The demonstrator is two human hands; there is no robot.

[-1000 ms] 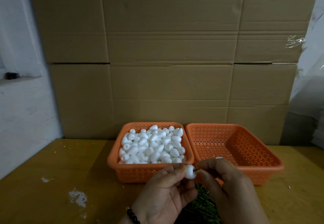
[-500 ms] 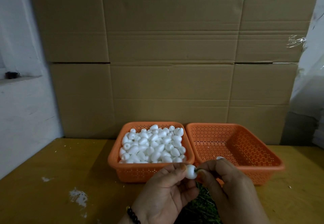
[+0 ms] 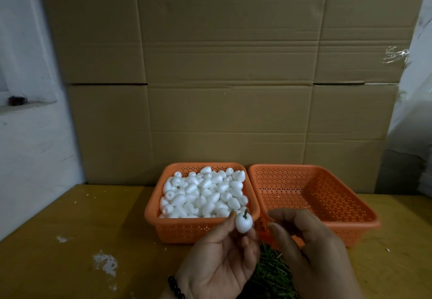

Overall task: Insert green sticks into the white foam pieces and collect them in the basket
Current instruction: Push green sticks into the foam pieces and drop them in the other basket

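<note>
Behind everything stood a wall of large brown cardboard boxes [image 3: 233, 76], and it filled most of the view. On the left side was a white painted wall [image 3: 28, 135] with a small ledge. Below them lay the yellow wooden desk [image 3: 81, 240], which carried some white paint marks [image 3: 105, 261] on its left part.

Two orange perforated baskets stood side by side at the back of the desk, with their rims touching or nearly touching. The right basket [image 3: 327, 195] was wider and almost bare inside. The left basket [image 3: 163, 224] was full with a heap of white foam pieces [image 3: 203, 193].

Nearer to the camera, both hands were raised over the desk, in front of the baskets. The right hand [image 3: 311, 252] had its fingers loosely curled and held nothing; it stayed just beside the left hand, not touching the foam. The left hand [image 3: 222, 259] pinched one white foam piece [image 3: 243, 223] between the thumb and the fingertips, in front of the near rim of the left basket. On its wrist was a bracelet of dark beads [image 3: 175, 288].

Between and under the hands lay a pile of green sticks [image 3: 271, 270] on the desk; its lower part was dark and I could not see it clearly. A short green stick [image 3: 245, 213] stood out from the top of the held foam piece.
</note>
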